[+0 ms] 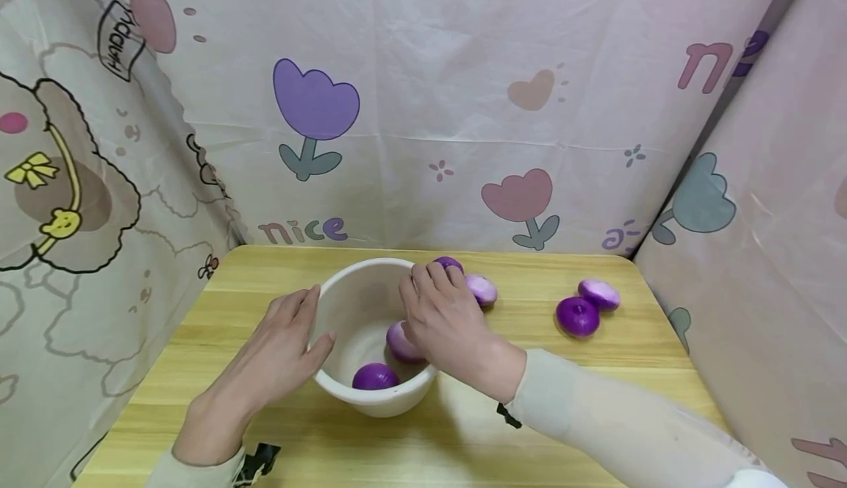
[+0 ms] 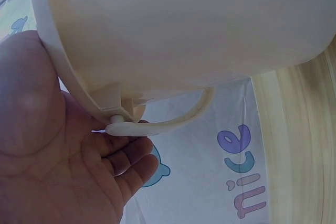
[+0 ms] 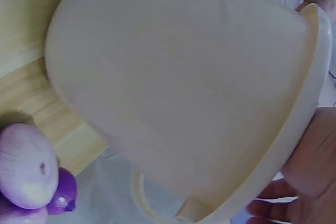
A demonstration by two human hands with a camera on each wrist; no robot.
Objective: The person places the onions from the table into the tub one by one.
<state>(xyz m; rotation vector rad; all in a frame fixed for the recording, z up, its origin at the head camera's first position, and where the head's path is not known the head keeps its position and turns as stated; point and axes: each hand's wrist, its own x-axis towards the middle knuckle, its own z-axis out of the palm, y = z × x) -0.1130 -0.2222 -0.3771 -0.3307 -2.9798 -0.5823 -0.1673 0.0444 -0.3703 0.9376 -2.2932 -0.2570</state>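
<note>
A white bucket (image 1: pixel 387 403) with a handle (image 2: pixel 178 125) stands on the table, its mouth facing up toward me. Inside it lie a dark purple onion (image 1: pixel 375 377) and a paler one (image 1: pixel 401 342), partly covered by my right hand. My left hand (image 1: pixel 271 348) holds the left rim, thumb over the edge and the other fingers by the handle joint. On the opposite side, my right hand (image 1: pixel 450 319) grips the rim with its fingers bent over it. Just beyond that hand sit a pale onion (image 1: pixel 481 290) and a dark purple onion (image 1: pixel 449 262).
Farther right on the wooden table (image 1: pixel 529 414) are another dark purple onion (image 1: pixel 578 317) and a lighter onion (image 1: pixel 599 294), side by side. A printed cloth (image 1: pixel 410 106) hangs along the table's back edge and both sides.
</note>
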